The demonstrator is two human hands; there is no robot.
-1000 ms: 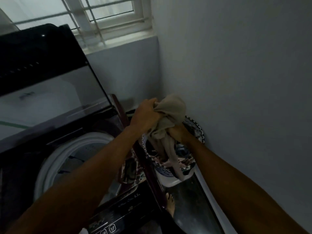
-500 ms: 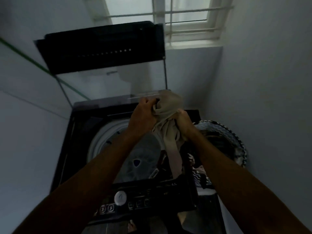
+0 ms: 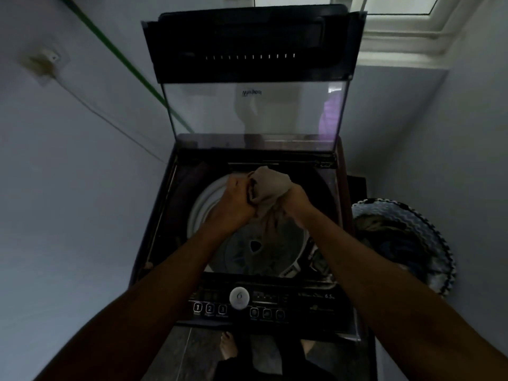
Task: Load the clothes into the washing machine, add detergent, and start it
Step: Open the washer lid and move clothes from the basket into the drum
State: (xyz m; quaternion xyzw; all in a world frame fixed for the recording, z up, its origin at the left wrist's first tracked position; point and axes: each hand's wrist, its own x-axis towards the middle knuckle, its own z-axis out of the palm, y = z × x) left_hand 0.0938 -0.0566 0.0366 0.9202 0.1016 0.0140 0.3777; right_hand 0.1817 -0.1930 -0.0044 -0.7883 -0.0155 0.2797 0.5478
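Note:
A dark top-loading washing machine (image 3: 316, 303) stands in front of me with its glass lid (image 3: 253, 111) raised upright. Its round drum (image 3: 247, 251) lies open below, pale-rimmed, and looks bare at the bottom. My left hand (image 3: 236, 202) and my right hand (image 3: 298, 200) both grip a bunched beige garment (image 3: 270, 185) directly above the drum. A tail of the cloth hangs down between my wrists. To the right of the machine sits a laundry basket (image 3: 423, 232) with a black-and-white patterned rim and dark clothes inside.
The control panel along the machine's front edge has a white dial (image 3: 239, 297) and several buttons. Walls close in on both sides. A window (image 3: 398, 26) is at the upper right, a wall socket (image 3: 45, 64) at the upper left. Bare feet (image 3: 228, 345) show below.
Both hands carried the beige garment leftwards from over the basket to above the open drum. My view swung left and now faces the machine squarely.

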